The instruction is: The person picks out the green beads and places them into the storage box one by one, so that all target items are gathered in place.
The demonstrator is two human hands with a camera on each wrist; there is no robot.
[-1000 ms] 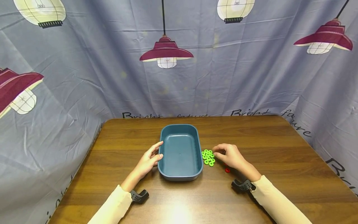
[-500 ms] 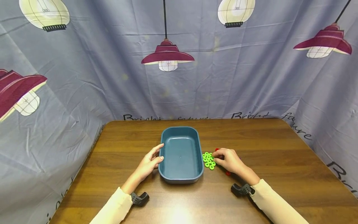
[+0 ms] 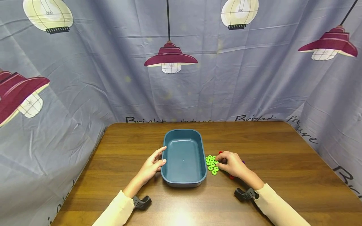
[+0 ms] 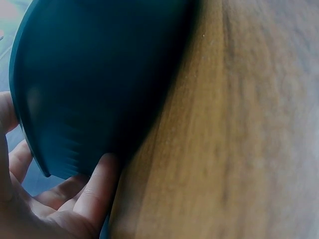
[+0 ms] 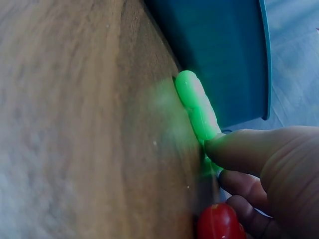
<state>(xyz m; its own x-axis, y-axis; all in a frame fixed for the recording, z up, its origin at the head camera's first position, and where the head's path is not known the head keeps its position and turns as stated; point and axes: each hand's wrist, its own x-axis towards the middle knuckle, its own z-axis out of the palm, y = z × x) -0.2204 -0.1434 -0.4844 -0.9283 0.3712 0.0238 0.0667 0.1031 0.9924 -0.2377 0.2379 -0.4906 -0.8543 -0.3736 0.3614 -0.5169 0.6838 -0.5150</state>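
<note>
A blue rectangular plastic bin (image 3: 183, 161) stands on the wooden table. My left hand (image 3: 150, 166) holds its left side, thumb and index finger at the rim; in the left wrist view other fingers (image 4: 97, 191) press its outer wall. Right of the bin lies a cluster of several small bright green rings (image 3: 210, 168). My right hand (image 3: 233, 164) is at the cluster's right edge, thumb and index finger pinching a green ring (image 3: 216, 162). In the right wrist view the thumb (image 5: 239, 149) meets the green rings, and the other fingertips are partly hidden.
Red pieces (image 3: 232, 177) lie close around my right hand, one (image 3: 220, 152) beyond the fingers. A bit of purple (image 3: 243, 162) shows behind the hand. The table (image 3: 271, 147) ends at a grey-blue curtain (image 3: 181, 91) printed with lamps.
My right hand has closed in on the right edge of the green rings, uncovering a red piece beyond the fingers. The left hand stays on the bin. The head view has shifted slightly.
</note>
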